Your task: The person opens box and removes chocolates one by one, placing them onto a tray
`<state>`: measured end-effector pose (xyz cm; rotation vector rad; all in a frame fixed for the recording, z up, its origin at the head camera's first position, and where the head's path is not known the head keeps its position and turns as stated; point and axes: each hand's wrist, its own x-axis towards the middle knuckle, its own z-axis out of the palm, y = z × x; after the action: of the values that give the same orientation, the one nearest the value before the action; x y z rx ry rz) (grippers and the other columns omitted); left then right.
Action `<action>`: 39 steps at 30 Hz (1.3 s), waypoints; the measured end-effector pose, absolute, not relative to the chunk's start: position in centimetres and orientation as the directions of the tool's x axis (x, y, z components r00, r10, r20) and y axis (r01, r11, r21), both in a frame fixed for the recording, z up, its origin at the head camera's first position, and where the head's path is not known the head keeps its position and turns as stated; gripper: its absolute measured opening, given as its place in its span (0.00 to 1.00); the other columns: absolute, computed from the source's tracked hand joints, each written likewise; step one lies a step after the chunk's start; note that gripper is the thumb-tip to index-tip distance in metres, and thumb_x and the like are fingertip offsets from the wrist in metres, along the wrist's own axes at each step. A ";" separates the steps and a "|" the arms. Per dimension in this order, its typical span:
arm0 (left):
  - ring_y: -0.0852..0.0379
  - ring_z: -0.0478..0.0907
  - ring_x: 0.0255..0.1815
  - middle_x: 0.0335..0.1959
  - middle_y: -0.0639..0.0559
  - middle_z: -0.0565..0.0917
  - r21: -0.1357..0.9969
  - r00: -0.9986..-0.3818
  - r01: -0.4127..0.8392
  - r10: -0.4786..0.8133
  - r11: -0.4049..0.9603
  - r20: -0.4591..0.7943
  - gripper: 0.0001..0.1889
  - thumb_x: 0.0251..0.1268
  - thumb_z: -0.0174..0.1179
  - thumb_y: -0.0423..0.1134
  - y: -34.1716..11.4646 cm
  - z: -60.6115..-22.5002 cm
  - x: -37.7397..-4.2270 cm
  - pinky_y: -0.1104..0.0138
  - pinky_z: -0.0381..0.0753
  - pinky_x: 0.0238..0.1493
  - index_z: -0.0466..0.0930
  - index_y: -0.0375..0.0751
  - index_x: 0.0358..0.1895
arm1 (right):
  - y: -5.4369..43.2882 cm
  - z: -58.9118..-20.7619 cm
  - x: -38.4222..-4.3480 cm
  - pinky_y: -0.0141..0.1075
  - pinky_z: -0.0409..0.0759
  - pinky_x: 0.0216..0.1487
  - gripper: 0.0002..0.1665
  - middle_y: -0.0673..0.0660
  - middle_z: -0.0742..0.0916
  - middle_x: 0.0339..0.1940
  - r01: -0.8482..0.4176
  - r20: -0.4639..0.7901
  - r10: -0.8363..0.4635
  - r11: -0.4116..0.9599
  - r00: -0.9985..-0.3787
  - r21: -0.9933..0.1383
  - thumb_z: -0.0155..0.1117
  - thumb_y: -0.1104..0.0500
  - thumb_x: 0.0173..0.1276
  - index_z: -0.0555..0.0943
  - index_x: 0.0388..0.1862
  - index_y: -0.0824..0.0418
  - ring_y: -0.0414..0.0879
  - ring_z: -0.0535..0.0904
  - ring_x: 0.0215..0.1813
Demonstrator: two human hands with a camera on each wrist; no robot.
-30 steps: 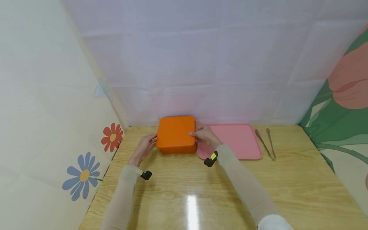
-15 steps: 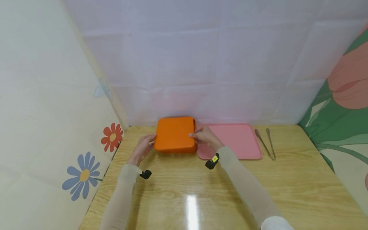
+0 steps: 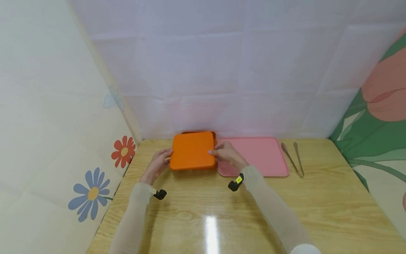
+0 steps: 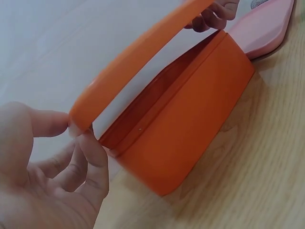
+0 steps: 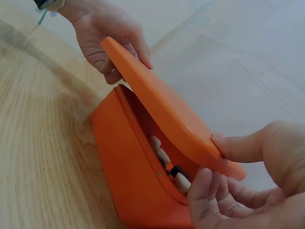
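Pinching the orange lid (image 3: 192, 151) from both sides, left hand (image 3: 156, 164) and right hand (image 3: 229, 155) should hold it level, the box (image 4: 188, 117) below their fingertips.

Pale-sleeved, the left arm (image 3: 130, 220) and right arm (image 3: 274, 206) reach forward, slanting inward. The left hand (image 3: 157, 164) pinches — thumb (image 4: 49, 124) above, fingers (image 4: 95, 164) curled below. The right hand (image 3: 229, 154) pinches likewise — thumb on top, fingers bent underneath. The 2 hands stay apart, nearly level, with the left slightly nearer the body.

No legible text (yellow label (image 3: 239, 180) too small)
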<state>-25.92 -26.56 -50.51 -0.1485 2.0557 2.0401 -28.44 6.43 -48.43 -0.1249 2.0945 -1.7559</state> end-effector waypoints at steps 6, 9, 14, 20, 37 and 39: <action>0.62 0.83 0.50 0.58 0.56 0.79 0.970 -0.966 -0.243 0.088 0.028 -0.244 0.27 0.88 0.52 0.49 -26.7 -50.5 -25.5 0.72 0.85 0.51 0.67 0.33 0.76 | 6.5 -48.6 -27.8 0.39 0.88 0.52 0.30 0.63 0.83 0.56 0.213 -0.268 -0.313 0.198 -0.911 -0.957 0.76 0.56 0.72 0.75 0.64 0.70 0.46 0.84 0.45; 0.62 0.84 0.49 0.57 0.57 0.79 0.970 -0.967 -0.239 0.083 0.032 -0.241 0.26 0.87 0.52 0.49 -26.7 -50.5 -25.2 0.72 0.85 0.50 0.68 0.34 0.74 | 6.6 -48.6 -27.3 0.41 0.88 0.54 0.32 0.64 0.83 0.59 0.217 -0.268 -0.316 0.189 -0.910 -0.958 0.76 0.56 0.72 0.74 0.66 0.70 0.48 0.85 0.49; 0.62 0.85 0.46 0.51 0.59 0.82 0.974 -0.970 -0.226 0.089 0.003 -0.225 0.21 0.87 0.54 0.47 -26.7 -50.7 -24.8 0.70 0.86 0.49 0.72 0.37 0.68 | 6.8 -48.6 -26.5 0.45 0.88 0.58 0.35 0.64 0.83 0.61 0.209 -0.257 -0.324 0.174 -0.911 -0.962 0.76 0.56 0.72 0.73 0.69 0.70 0.49 0.86 0.52; 0.62 0.86 0.46 0.50 0.60 0.83 0.977 -0.974 -0.211 0.093 -0.025 -0.208 0.17 0.85 0.56 0.48 -26.8 -50.8 -24.4 0.70 0.87 0.49 0.77 0.41 0.63 | 6.8 -48.8 -26.0 0.45 0.88 0.55 0.32 0.64 0.86 0.55 0.211 -0.246 -0.327 0.140 -0.912 -0.967 0.73 0.56 0.74 0.73 0.67 0.72 0.47 0.86 0.47; 0.62 0.86 0.48 0.53 0.60 0.83 0.969 -0.962 -0.245 0.127 0.000 -0.243 0.26 0.85 0.56 0.51 -27.1 -50.9 -23.5 0.69 0.86 0.52 0.71 0.37 0.72 | 7.1 -49.6 -25.5 0.38 0.87 0.45 0.25 0.60 0.88 0.47 0.212 -0.231 -0.307 0.095 -0.923 -0.973 0.73 0.58 0.74 0.76 0.61 0.71 0.45 0.86 0.42; 0.62 0.87 0.47 0.53 0.60 0.84 0.968 -0.961 -0.250 0.124 -0.005 -0.247 0.24 0.85 0.56 0.51 -27.1 -51.0 -23.5 0.69 0.86 0.51 0.72 0.37 0.71 | 7.1 -49.7 -25.3 0.38 0.87 0.45 0.26 0.60 0.88 0.47 0.204 -0.225 -0.303 0.098 -0.926 -0.974 0.73 0.57 0.73 0.76 0.61 0.71 0.45 0.85 0.42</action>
<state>-23.49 -27.10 -51.01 -0.1320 2.0106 2.0532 -25.32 7.14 -49.67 -0.0966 2.0149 -1.8860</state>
